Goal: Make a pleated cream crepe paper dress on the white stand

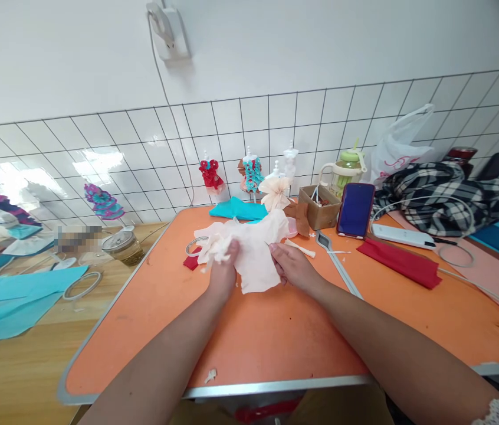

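A thin pale cream sheet (257, 268), like crepe paper or soft cloth, hangs between my hands above the orange table (249, 342). My left hand (224, 276) is closed on its left side, where a crumpled, ruffled bunch (219, 248) of the same material sticks out past the thumb. At the right edge of the sheet, my right hand (291, 264) pinches with thumb and fingers; the other fingers curl underneath. Just behind the sheet is a small dress form with a cream ruffled piece (275, 192). A roll of tape (196, 245) lies left of the bunch.
Small dress forms in red (211, 177) and turquoise (253, 174) ruffles stand along the wall. To the right are a cardboard box (320, 206), a phone (355, 209), scissors or tweezers-like metal tool (340, 265) and red cloth (400, 262). A jar (122, 247) stands left.
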### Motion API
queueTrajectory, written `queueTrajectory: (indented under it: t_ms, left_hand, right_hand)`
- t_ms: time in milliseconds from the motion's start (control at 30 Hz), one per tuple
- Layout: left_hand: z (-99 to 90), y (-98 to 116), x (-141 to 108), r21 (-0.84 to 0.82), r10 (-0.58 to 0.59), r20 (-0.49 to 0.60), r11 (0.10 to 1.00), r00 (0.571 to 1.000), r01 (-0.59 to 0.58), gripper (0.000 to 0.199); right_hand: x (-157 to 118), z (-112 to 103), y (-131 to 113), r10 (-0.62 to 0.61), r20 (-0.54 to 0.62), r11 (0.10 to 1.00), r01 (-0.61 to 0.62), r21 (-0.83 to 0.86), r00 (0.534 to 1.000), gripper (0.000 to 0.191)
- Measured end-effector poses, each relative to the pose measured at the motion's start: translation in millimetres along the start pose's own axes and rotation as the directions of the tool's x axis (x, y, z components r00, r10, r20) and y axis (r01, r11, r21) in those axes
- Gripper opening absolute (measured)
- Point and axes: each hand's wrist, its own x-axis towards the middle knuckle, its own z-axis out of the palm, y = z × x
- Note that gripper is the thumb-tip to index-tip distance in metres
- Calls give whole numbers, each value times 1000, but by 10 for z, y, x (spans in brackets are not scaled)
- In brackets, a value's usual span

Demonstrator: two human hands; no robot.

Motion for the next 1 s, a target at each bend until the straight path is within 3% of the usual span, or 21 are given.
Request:
queueTrajectory:
  t_ms: [167, 267, 400, 500, 700, 933, 1000]
  left_hand:
    - [15, -8, 19, 107, 20, 147, 994, 989, -36, 31]
    - [23, -48, -9, 133, 21, 153, 990, 988, -41, 21]
    - [49, 0, -48, 75, 50, 179, 995, 983, -64, 23]
    - [64, 70, -58, 197, 56, 237, 975, 970, -105, 26]
    - [63, 98, -46, 260, 29, 163, 963, 986, -72, 31]
    - [45, 91, -56, 253, 105, 112, 959, 988, -131, 24]
    - [47, 84, -63, 241, 74, 148, 964, 986, -109, 27]
  right_hand:
    - [-12, 10, 5, -6, 0, 997, 6, -82, 1000, 45]
    - [-13, 16, 21, 10, 8, 997, -9, -73, 1000, 44]
    - [-20, 43, 34, 48, 39, 998, -47, -30, 998, 43]
    - [-32, 69, 31, 66, 64, 997, -68, 22, 996, 42]
    - [-38, 72, 4, 114, 98, 993, -118, 31, 989, 43]
    - [-39, 59, 1, 144, 150, 989, -147, 8, 978, 44]
    - [-39, 59, 20, 141, 169, 989, -145, 14, 975, 45]
